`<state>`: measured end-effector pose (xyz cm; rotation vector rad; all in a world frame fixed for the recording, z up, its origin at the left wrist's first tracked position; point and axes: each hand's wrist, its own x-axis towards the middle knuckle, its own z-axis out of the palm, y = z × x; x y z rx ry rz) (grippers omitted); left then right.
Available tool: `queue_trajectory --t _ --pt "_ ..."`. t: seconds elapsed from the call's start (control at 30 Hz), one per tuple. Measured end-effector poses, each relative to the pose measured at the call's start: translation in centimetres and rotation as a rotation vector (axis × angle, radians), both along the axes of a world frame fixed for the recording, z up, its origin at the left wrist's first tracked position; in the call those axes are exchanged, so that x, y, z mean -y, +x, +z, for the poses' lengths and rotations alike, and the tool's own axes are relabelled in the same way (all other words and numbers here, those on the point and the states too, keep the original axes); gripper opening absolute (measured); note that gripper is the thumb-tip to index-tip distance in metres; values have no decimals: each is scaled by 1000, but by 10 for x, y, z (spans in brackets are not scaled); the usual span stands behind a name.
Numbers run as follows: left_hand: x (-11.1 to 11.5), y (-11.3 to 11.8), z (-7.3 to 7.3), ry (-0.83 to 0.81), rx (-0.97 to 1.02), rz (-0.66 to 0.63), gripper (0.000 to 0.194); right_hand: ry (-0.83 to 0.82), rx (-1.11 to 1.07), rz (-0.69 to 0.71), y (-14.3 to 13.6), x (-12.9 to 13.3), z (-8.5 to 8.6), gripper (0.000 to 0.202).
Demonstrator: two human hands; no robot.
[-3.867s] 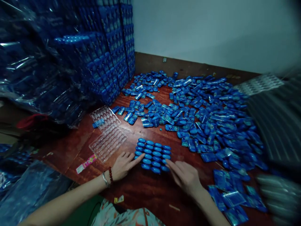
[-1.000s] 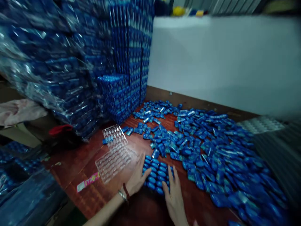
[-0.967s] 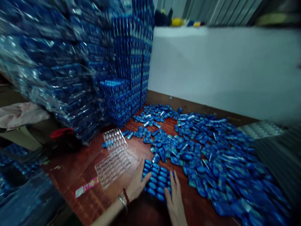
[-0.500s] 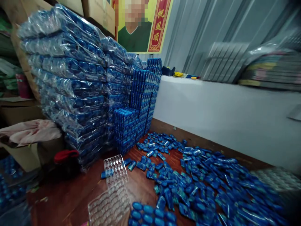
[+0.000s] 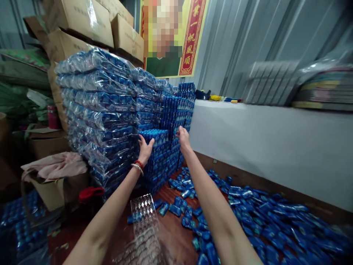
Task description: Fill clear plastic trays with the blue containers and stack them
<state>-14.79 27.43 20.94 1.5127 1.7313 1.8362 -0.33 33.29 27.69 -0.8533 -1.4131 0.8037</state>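
Observation:
Both arms reach forward to the low stack of blue packs (image 5: 158, 158) beside the tall plastic-wrapped stack. My left hand (image 5: 146, 148), with red and pale bracelets at the wrist, is at the low stack's near left top edge, thumb and fingers apart. To the right of that stack's top, my right hand (image 5: 183, 138) is raised in front of the taller blue columns (image 5: 176, 110), its fingers slightly curled and apart. Nothing shows held in either hand. Contact with the packs cannot be made out.
Loose blue packets (image 5: 264, 217) cover the red-brown tabletop at the right. Clear moulded trays (image 5: 143, 209) lie at the front centre. The wrapped stack (image 5: 102, 117), a pink cloth (image 5: 55, 165) and cardboard boxes (image 5: 79, 22) are at the left. A white ledge (image 5: 248, 132) runs along the right.
Both my hands have come into view and reached forward to the blue stacks. The view has shifted, so the stacks sit lower and further right; the filled blue tray at the bottom no longer shows.

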Motion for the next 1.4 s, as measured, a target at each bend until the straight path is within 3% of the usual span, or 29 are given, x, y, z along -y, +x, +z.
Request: queue_trajectory --t 0.07,0.17,0.27,0.4,0.47,0.57,0.6,0.67,0.77,0.83,0.9,1.0,1.1,1.2,1.27,1.33,1.4 --pt "-17 -3 -9 -58 -89 90 82 -16 3 37 18 19 -36 49" --pt "-28 3 -25 -48 -230 174 79 -61 21 125 58 63 -111 47" --pt "-36 7 -27 -52 -269 225 73 -172 131 131 105 109 -178 42" --pt "-39 2 -22 -61 -269 209 73 -319 231 36 165 165 -231 43" --pt "-25 -1 -34 37 -286 156 73 -369 256 -43 188 191 -249 44" --pt "22 1 -81 215 -352 94 57 -417 298 -136 204 230 -279 40" --pt "40 3 -103 190 -383 78 49 -422 326 -133 201 242 -289 37" --pt "72 5 -152 -56 -490 71 43 -413 408 -59 184 263 -307 31" --pt "95 -4 -212 -596 -596 203 65 -340 596 72 138 277 -320 33" --pt "91 -15 -233 -809 -593 217 72 -261 776 95 108 271 -320 45" --pt "79 -24 -238 -871 -537 170 61 -191 963 199 84 260 -320 56" --pt "66 -34 -228 -811 -474 114 38 -155 1100 338 62 254 -327 59" --pt "72 -40 -213 -727 -474 128 32 -160 1089 301 58 271 -341 56" --pt "90 -42 -203 -594 -403 226 34 -144 1060 240 79 287 -345 56" --pt "107 -34 -202 -475 -247 256 35 -138 1086 110 112 278 -338 51" --pt "127 -11 -206 -407 -57 166 41 -181 1140 -165 158 251 -323 46" --pt "153 27 -220 -414 81 -27 47 -329 1163 -489 211 210 -306 50"
